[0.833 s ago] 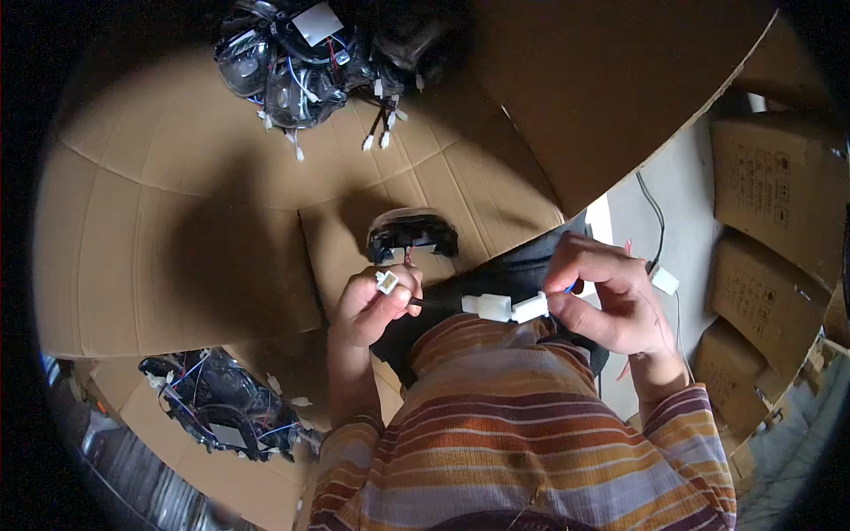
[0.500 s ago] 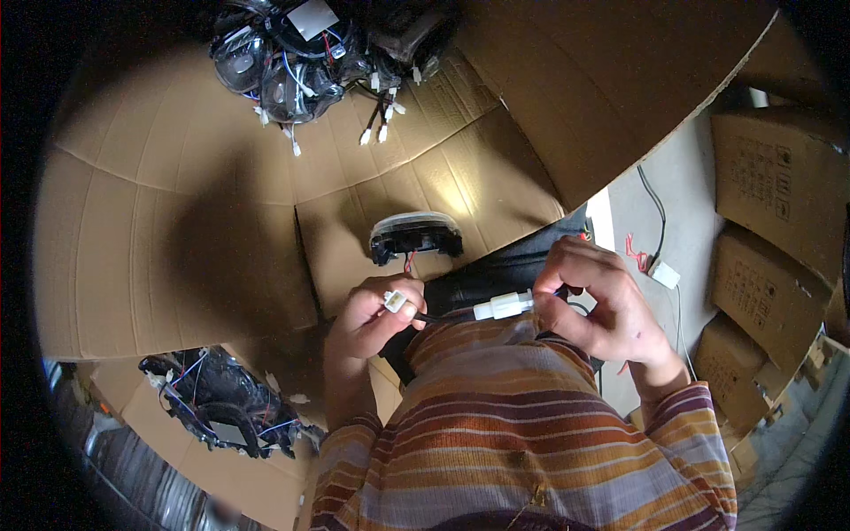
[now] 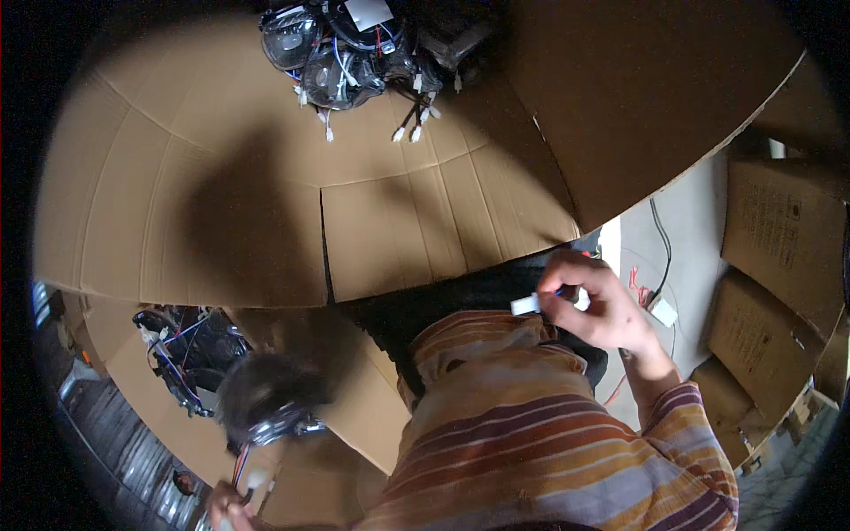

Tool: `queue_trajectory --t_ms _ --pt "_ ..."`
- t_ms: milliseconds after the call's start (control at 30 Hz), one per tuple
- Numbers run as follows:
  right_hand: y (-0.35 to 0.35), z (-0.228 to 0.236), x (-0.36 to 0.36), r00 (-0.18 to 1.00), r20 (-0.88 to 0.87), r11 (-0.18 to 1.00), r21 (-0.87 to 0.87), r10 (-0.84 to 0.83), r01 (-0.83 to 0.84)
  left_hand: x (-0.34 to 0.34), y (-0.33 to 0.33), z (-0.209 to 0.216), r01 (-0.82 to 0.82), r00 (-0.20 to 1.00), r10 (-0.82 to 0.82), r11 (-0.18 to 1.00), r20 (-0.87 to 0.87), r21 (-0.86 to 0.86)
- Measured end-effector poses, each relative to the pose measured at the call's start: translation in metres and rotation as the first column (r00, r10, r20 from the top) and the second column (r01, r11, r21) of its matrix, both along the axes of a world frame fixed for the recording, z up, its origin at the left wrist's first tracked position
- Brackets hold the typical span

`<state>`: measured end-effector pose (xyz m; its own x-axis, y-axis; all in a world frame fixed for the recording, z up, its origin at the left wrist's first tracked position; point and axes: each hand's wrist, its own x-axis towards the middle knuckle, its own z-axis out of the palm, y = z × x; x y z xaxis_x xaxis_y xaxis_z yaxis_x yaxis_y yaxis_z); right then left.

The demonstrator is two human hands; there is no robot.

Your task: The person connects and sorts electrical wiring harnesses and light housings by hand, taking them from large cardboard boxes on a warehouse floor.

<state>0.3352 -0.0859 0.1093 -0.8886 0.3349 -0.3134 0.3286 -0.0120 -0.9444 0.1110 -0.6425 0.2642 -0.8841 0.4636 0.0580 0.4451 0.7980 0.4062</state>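
Note:
Down at the lower left, my left hand (image 3: 232, 511) is closed on the wires (image 3: 241, 462) of a dark, clear-fronted lamp (image 3: 274, 398). The lamp is smeared by motion and appears beside the other lamps at the left. A small white plug (image 3: 257, 480) shows next to my left fingers. In front of my body, my right hand (image 3: 598, 303) pinches a white plug connector (image 3: 525, 305), its open end pointing left. Blue and dark wire shows between the right thumb and fingers.
Several black lamps with wires and white plugs (image 3: 341, 80) sit on the cardboard (image 3: 221, 177) at the far side. More wired lamps (image 3: 181, 354) lie in a carton at the left. Printed cartons (image 3: 770, 230) stand at the right, near a white adapter (image 3: 662, 310) with its cord.
My left hand moved from the middle to the lower left. The lamp is no longer on the cardboard flap, and the bright light spot there is gone. The right-hand connector is unmated.

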Motion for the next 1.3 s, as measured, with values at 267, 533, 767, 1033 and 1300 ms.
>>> queue_trajectory --t_ms 267,533,767,1033,1300 --pt "-0.012 -0.012 -0.012 0.986 -0.08 0.989 0.003 0.145 -0.145 -0.001 0.177 -0.011 0.018 0.965 0.16 0.745 0.206 -0.666" --pt "0.002 -0.023 0.012 0.997 -0.065 0.998 0.036 -0.046 0.049 -0.051 0.44 -0.183 0.711 0.701 -0.709 0.689 0.076 -0.14" --pt "0.016 -0.03 0.02 0.989 0.081 0.987 -0.096 -0.122 0.129 -0.136 0.61 -0.296 0.684 0.519 -0.854 0.397 0.026 -0.612" --pt "0.031 -0.042 0.013 0.967 0.188 0.967 -0.157 -0.17 0.2 -0.167 0.667 -0.372 0.387 0.564 -0.808 0.077 0.169 -0.919" --pt "0.038 -0.043 0.006 0.968 0.192 0.977 -0.108 -0.162 0.185 -0.185 0.639 -0.342 0.508 0.21 -0.966 0.24 -0.151 -0.828"
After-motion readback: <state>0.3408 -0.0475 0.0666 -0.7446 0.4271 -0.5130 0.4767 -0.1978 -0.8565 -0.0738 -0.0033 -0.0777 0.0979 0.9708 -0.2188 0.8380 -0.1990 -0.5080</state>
